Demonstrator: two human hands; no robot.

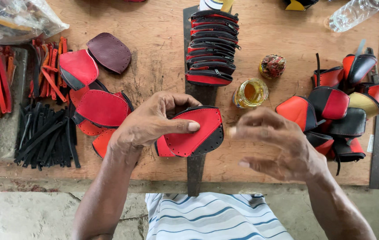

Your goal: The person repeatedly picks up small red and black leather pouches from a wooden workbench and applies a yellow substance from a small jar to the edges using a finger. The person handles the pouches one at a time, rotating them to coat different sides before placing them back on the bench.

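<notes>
Left hand (147,122) pinches a red and black leather piece (192,132), thumb pressed across its face, holding it just above the middle of the wooden surface (162,40). Right hand (278,144) hovers just beside the piece, blurred, fingers loosely curled and holding nothing I can make out. A small jar of yellow glue (250,93) stands near it. Behind the piece lies a stack of zippered pouches (211,46); cut red pieces (102,108) lie to the left.

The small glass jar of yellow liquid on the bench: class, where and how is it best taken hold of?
Probably grip the glass jar around its round side wall, coming from above with fingers either side. It stands upright with its mouth open, so keep it level; the zipper stack crowds its left, the right hand is nearest.
</notes>
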